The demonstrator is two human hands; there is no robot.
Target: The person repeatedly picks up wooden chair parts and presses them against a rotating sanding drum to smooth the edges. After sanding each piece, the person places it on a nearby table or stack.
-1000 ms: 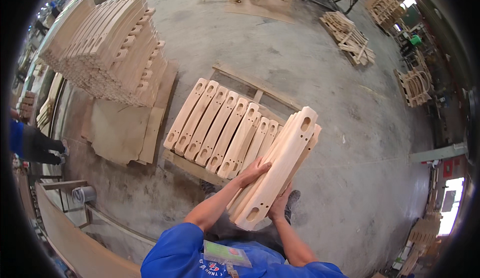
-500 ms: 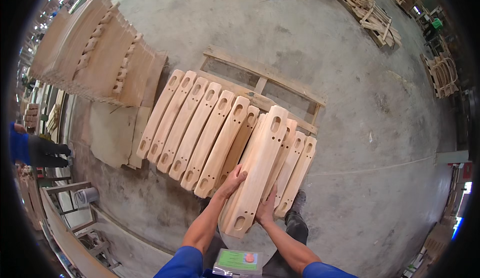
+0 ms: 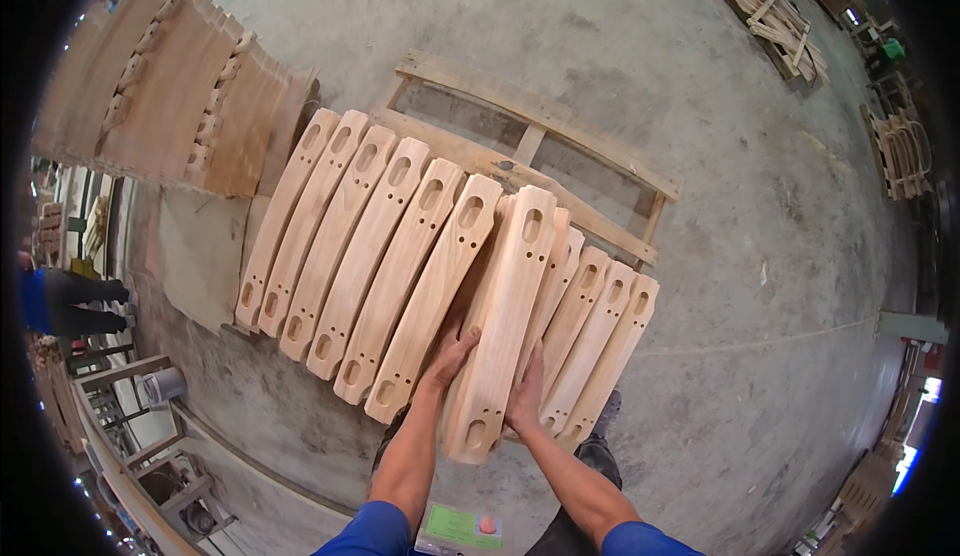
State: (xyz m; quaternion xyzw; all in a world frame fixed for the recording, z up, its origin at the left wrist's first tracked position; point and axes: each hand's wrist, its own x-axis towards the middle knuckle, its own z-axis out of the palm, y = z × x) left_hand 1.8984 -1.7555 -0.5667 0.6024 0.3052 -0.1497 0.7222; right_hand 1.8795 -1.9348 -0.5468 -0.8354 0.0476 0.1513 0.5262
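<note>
A stack of pale, curved wooden slats point(image 3: 503, 326) is between my two hands, tilted slightly with its far end leaning right. Each slat end has an oval slot and two small holes. My left hand point(image 3: 452, 358) presses on its left side, and my right hand point(image 3: 524, 393) grips the right side, fingers partly hidden. Left of it stand several similar stacks of slats point(image 3: 372, 246) in a slanting row. More stacks of slats point(image 3: 592, 341) lie close on the right. The held stack sits in the row between them; whether it touches what is underneath is hidden.
Beneath the row is a wooden pallet point(image 3: 530, 143), its far part bare. A tall pile of curved wooden panels point(image 3: 165, 86) stands at the far left. A person point(image 3: 75, 301) stands at the left edge, near a metal frame point(image 3: 120, 368) and a grey bucket point(image 3: 163, 386).
Both hands have moved the held stack a little left and it stands more upright. More slat stacks show to its right. The whole view has shifted slightly.
</note>
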